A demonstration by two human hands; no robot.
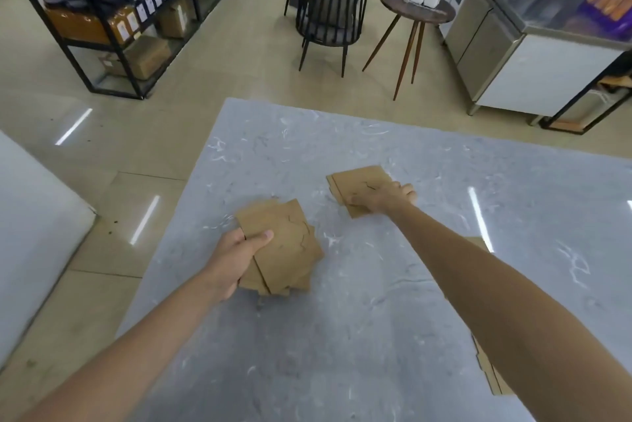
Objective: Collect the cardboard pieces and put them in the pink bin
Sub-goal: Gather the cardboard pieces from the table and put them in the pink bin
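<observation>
Desk: a grey marble-patterned slab [342, 336] carries all the cardboard in view.
Left hand: the left hand [236, 261] is closed on a fanned stack of flat brown cardboard pieces [290, 250], thumb on top, fingers hidden beneath; whether the stack is clear of the desk or touching it cannot be told.
Right hand: the right hand [383, 199] lies palm-down over a second, smaller pile of brown cardboard sheets [359, 182] farther out on the desk, fingers curled at its near edge; a firm grip is not certain.
Loose pieces: more brown cardboard strips [492, 377] show beside and partly under the right forearm at the desk's right edge.
Pink bin: not in view.
Handling: the sheets look light, thin and fairly stiff, though cracked lines on their faces suggest they could bend or split there. Smooth faces on a polished desk will likely let sheets slide apart.
Where to hold: pinch each pile across its whole thickness near an edge, thumb above and fingers below, after squaring the fan so no piece slips out.
</observation>
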